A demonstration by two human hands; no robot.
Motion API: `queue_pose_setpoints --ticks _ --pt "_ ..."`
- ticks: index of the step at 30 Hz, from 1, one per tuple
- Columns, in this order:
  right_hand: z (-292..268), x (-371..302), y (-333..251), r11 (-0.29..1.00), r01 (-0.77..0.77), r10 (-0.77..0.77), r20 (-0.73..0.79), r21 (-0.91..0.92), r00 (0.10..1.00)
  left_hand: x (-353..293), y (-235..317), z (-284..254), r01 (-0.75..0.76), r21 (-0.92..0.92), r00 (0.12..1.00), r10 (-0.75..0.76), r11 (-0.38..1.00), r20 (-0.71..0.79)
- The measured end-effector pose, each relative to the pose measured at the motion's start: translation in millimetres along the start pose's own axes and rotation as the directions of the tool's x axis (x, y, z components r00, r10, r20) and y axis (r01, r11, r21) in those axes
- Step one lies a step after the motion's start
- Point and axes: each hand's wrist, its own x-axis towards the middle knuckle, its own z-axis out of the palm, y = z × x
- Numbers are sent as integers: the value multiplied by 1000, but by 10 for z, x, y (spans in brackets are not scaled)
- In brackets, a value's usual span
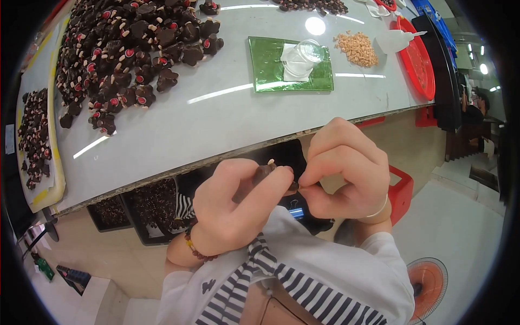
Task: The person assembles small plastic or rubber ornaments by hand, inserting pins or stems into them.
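My left hand (230, 203) is closed around a small dark brown moulded piece (264, 173), with a pale beige peg-like bit (271, 162) sticking up from it. The fingers cover most of the piece. Beside it, my right hand (349, 170) is closed in a pinch, thumb and forefinger tips meeting right by the piece's edge. Whatever lies between those fingertips is too small to make out. Both hands are held in front of the table's near edge, above my lap.
A heap of similar dark brown pieces (168, 80) with red and beige parts covers the table's left. Toward the right lie a green pad (261, 66) with a clear round dish (310, 51), beige bits (356, 49), a white squeeze bottle (391, 41) and a red tray (429, 84). Dark crates (142, 230) stand below.
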Motion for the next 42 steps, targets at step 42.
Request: queue_pose_setpoints --ticks 42 --pt "-223 372 515 936 -244 216 -135 -253 967 -66 -150 -269 459 -886 806 -452 69 382"
